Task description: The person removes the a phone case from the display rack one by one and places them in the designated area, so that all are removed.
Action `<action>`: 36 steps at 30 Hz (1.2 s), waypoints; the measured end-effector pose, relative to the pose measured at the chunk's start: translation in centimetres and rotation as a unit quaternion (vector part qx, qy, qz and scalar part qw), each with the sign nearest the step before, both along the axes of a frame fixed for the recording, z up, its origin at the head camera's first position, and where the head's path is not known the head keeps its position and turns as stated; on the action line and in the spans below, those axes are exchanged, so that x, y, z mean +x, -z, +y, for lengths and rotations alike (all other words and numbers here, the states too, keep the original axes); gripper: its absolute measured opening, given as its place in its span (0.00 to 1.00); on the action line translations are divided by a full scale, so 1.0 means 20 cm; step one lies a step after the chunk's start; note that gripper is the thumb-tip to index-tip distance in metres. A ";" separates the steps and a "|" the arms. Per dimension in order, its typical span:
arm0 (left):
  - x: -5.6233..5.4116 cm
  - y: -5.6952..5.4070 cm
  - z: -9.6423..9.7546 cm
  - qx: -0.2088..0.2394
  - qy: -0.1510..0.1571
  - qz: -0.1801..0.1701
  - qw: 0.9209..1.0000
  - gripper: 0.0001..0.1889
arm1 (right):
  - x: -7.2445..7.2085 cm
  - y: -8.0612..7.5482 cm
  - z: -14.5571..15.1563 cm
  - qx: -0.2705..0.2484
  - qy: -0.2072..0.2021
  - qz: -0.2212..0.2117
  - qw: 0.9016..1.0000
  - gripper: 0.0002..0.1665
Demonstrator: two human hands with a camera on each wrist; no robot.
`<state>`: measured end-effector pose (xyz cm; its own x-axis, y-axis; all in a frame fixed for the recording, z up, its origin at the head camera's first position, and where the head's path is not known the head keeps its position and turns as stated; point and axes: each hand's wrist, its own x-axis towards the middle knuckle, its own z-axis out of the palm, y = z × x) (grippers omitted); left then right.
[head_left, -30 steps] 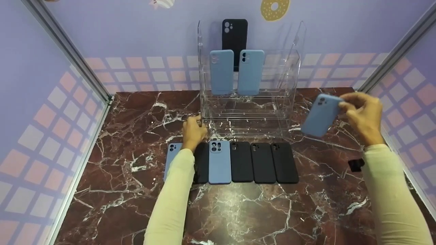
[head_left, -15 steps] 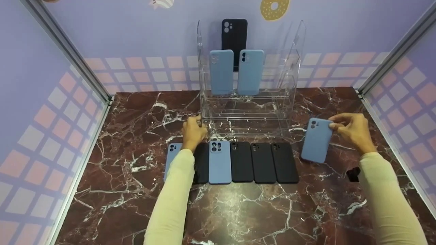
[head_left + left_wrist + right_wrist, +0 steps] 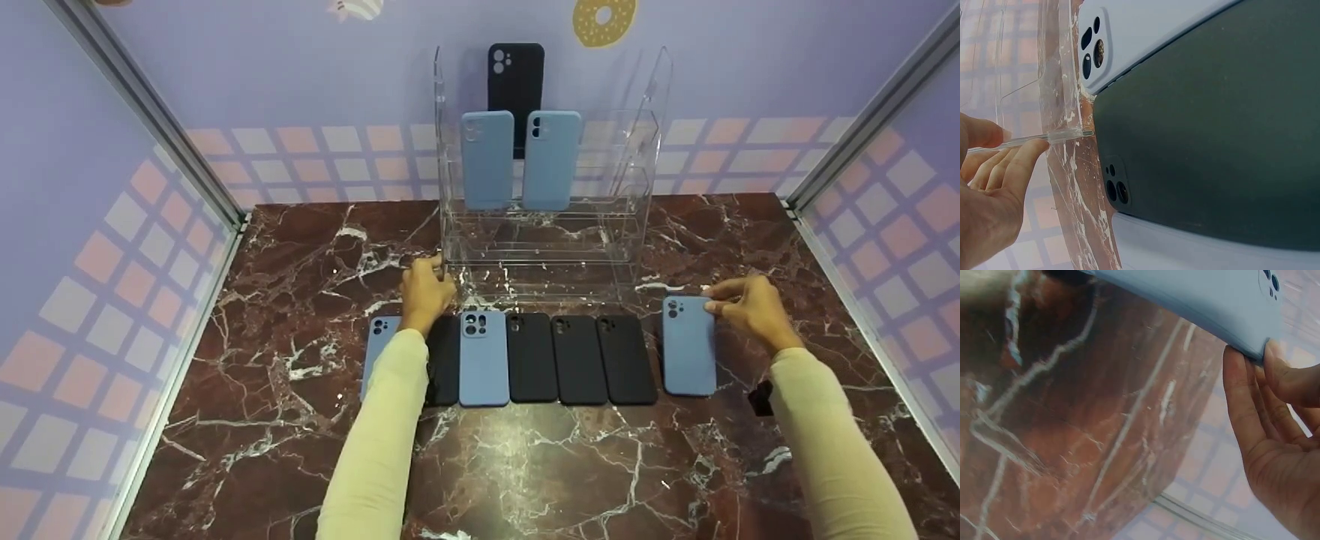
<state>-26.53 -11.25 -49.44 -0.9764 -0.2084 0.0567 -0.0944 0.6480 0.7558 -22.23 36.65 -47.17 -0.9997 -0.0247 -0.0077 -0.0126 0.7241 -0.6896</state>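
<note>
By its upper right corner, my right hand (image 3: pixel 754 309) pinches a blue phone case (image 3: pixel 688 346), at the right end of a row of cases. In the right wrist view, thumb and fingertips grip that corner of the case (image 3: pixel 1196 298). Whether its lower edge touches the table I cannot tell. My left hand (image 3: pixel 427 291) holds the left side panel of a clear acrylic stand (image 3: pixel 544 262). The left wrist view shows the panel (image 3: pixel 1044 136) between thumb and fingers. Two light blue cases (image 3: pixel 487 161) and a black case (image 3: pixel 516 75) stand upright in the stand.
Black cases (image 3: pixel 581 360) and blue cases (image 3: pixel 484 360) lie side by side on the marbled table (image 3: pixel 525 465), in front of the stand. My left forearm partly covers the leftmost ones. Patterned walls (image 3: pixel 97 247) enclose the left, back and right.
My right hand has brought the blue phone case down and toward me, from right of the stand to the row's right end, turning it straighter. The left hand has stayed on the stand.
</note>
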 end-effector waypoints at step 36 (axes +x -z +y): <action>0.00 0.00 0.00 0.005 0.007 0.008 1.000 0.22 | -0.05 0.15 -0.10 -0.018 0.000 -0.087 0.996 0.14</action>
